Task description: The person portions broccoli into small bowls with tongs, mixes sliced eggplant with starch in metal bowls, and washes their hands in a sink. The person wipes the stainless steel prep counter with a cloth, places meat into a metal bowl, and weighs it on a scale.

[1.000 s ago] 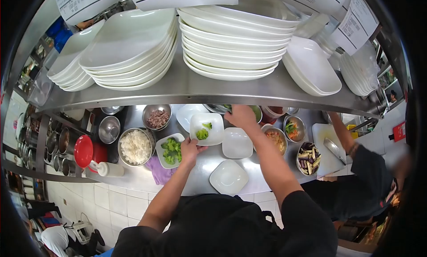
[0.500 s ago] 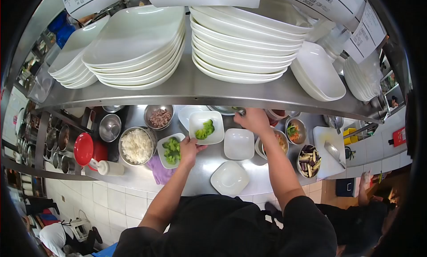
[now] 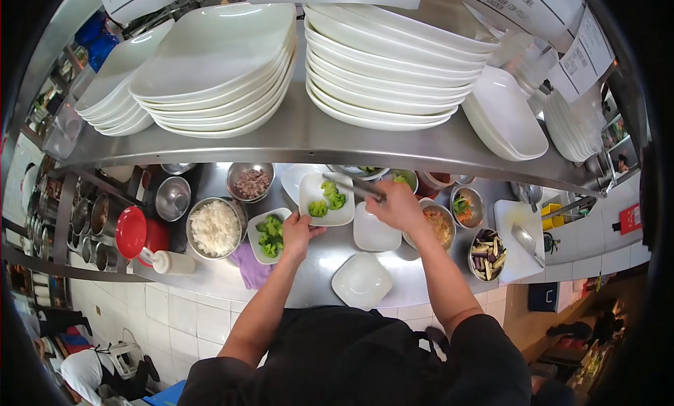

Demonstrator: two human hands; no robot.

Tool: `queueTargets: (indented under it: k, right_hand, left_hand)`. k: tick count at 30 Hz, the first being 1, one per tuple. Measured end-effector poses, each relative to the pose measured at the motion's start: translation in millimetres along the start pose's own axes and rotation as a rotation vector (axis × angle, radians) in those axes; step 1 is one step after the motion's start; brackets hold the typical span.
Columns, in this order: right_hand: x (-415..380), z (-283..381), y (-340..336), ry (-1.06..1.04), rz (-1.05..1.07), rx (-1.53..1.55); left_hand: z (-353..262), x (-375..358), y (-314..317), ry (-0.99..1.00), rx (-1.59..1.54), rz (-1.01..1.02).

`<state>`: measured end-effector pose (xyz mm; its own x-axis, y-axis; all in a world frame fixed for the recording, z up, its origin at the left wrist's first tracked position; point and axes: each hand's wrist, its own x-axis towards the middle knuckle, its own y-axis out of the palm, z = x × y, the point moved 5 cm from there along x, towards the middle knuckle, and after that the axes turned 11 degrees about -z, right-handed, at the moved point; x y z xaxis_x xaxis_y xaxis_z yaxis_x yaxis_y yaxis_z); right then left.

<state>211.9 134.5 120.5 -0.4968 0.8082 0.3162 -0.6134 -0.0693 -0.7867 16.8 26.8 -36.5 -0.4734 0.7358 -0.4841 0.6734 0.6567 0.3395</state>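
My left hand (image 3: pixel 298 235) grips the near rim of a white square bowl (image 3: pixel 342 219), raised above the counter. Small florets of broccoli (image 3: pixel 318 208) lie inside it. In my right hand (image 3: pixel 397 211) is a pair of metal tongs (image 3: pixel 361 187), pointing left with the tips at the florets. Just left of my left hand, a second white dish (image 3: pixel 256 223) holds more broccoli (image 3: pixel 270 236). A bare white square dish (image 3: pixel 377 230) sits below the tongs, and another bare dish (image 3: pixel 361 282) lies nearer my body.
A steel shelf edge (image 3: pixel 309 156) with stacked white plates (image 3: pixel 210 62) overhangs the counter. Left stand a bowl of rice (image 3: pixel 215 227), a meat bowl (image 3: pixel 251 182), a purple cloth (image 3: pixel 250 267) and a squeeze bottle (image 3: pixel 174 264). Right are an eggplant bowl (image 3: pixel 489 254) and a cutting board (image 3: pixel 516 213).
My right hand has brought the tongs left and over the raised bowl. The broccoli in it now lies in separated pieces. A person at the right has shifted away.
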Motion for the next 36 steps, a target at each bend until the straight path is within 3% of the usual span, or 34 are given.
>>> queueTargets:
  k: [2, 4, 6, 9, 16, 18, 22, 24, 27, 31, 34, 36]
  right_hand:
    - [15, -20, 2, 0.092, -0.061, -0.041]
    - [32, -37, 13, 0.058, -0.075, -0.132]
    - [42, -57, 31, -0.051, -0.192, -0.416]
    - [48, -71, 54, -0.029, -0.079, -0.500]
    - [-7, -8, -13, 0.012, -0.045, -0.210]
    - [-11, 4, -9, 0.023, 0.106, -0.236]
    - [26, -32, 23, 0.094, 0.032, -0.237]
    - [43, -44, 39, 0.078, -0.131, -0.248]
    - [53, -57, 70, 0.204, 0.029, -0.315]
    - [28, -41, 35, 0.140, -0.097, -0.213]
    - [-1, -8, -11, 0.169, 0.021, -0.081]
    - [-16, 3, -17, 0.129, 0.216, -0.045]
  left_hand:
    - [-1, -3, 3, 0.005, 0.008, 0.022]
    - [2, -4, 4, -0.013, -0.009, 0.021]
    - [5, -5, 2, -0.032, -0.027, 0.022]
    - [5, -4, -1, -0.025, -0.038, 0.014]
    - [7, 9, -12, 0.019, -0.014, 0.002]
    - [2, 9, -9, 0.021, -0.013, 0.022]
    - [-6, -1, -1, -0.010, -0.002, 0.022]
    - [-8, -5, -2, -0.027, -0.007, 0.005]
    - [-8, -8, -2, -0.050, -0.040, 0.008]
    - [-13, -6, -6, -0.007, -0.006, -0.031]
    - [-7, 2, -13, 0.006, -0.002, -0.038]
    - [-6, 6, -13, 0.004, -0.018, -0.024]
